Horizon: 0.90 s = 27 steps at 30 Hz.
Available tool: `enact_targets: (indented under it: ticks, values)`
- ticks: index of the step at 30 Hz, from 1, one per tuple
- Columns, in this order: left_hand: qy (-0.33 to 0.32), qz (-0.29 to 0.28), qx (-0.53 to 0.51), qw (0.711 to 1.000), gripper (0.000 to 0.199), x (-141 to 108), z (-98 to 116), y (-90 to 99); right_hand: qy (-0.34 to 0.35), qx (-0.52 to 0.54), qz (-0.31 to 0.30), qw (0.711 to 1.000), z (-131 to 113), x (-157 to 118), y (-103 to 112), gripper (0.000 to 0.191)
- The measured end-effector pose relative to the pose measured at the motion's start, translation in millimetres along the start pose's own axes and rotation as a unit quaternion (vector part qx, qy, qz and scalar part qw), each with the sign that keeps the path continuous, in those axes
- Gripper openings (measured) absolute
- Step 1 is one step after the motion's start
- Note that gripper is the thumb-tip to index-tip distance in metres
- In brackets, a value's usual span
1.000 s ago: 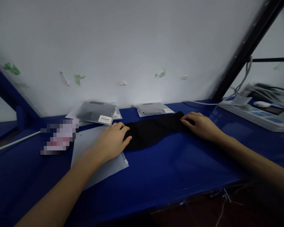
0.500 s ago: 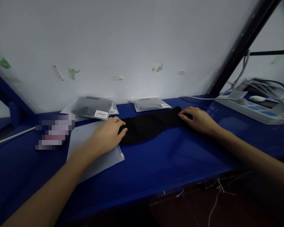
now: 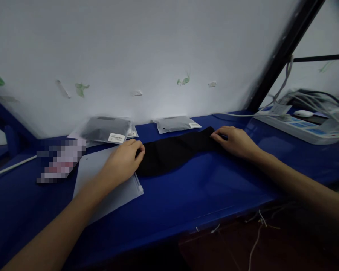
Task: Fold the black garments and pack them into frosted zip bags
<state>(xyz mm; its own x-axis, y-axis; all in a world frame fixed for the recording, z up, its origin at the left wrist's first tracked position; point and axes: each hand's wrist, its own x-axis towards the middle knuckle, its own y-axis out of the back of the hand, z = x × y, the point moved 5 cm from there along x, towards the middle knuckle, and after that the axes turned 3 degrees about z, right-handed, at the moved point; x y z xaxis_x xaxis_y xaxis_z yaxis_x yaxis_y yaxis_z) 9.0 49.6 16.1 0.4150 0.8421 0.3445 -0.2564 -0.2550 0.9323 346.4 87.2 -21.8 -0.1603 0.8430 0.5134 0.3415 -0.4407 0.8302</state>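
Observation:
A long, narrow piece of black fabric, wider toward its left part, lies across the blue table. My left hand is at its left end, thumb and forefinger pinched together on the edge. At the narrower right end, my right hand pinches the fabric's corner between thumb and fingertips. Beneath my left hand and forearm lies a frosted zip bag, its slider showing at the near right corner. The fabric's exact kind cannot be made out.
Behind my left hand are packed bags with a barcode label. Another packed bag lies by the wall. A blurred-out pinkish item is at left. To the right stand a white power strip, cables and a mouse.
My left thumb has closed against the forefinger at the fabric's left end, and that hand has shifted slightly left. My right hand keeps its pinch. The whole view has shifted a little.

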Motion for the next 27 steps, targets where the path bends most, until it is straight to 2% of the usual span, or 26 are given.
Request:
enact_targets:
  ticks: [5, 8, 11, 16, 18, 22, 27]
  values:
    - [0.027, 0.029, -0.031, 0.999, 0.007, 0, -3, 0.6, -0.054, -0.041, 0.024, 0.997, -2, 0, 6, 0.029]
    - [0.045, 0.034, -0.039, 0.998, 0.011, 0, -5, -0.9, -0.044, -0.053, 0.040, 0.997, -4, 5, 8, 0.032]
    - [0.034, 0.036, -0.020, 0.999, 0.017, 1, -5, -1.8, -0.013, -0.065, 0.040, 0.997, -1, 16, 7, 0.040]
    - [-0.027, 0.031, 0.075, 0.996, 0.022, 1, -3, -2.8, 0.052, -0.052, -0.085, 0.994, 6, 35, -14, 0.036]
    - [-0.049, 0.033, 0.121, 0.991, 0.023, 0, -2, -3.7, 0.056, -0.058, -0.098, 0.992, 9, 39, -20, 0.031]
    - [-0.054, 0.054, 0.172, 0.982, 0.019, -1, -2, -4.8, 0.019, -0.070, -0.045, 0.996, 18, 42, -21, 0.028]
    - [-0.046, 0.070, 0.170, 0.982, 0.014, 0, -2, -3.3, -0.017, -0.046, 0.039, 0.998, 26, 39, -13, 0.025]
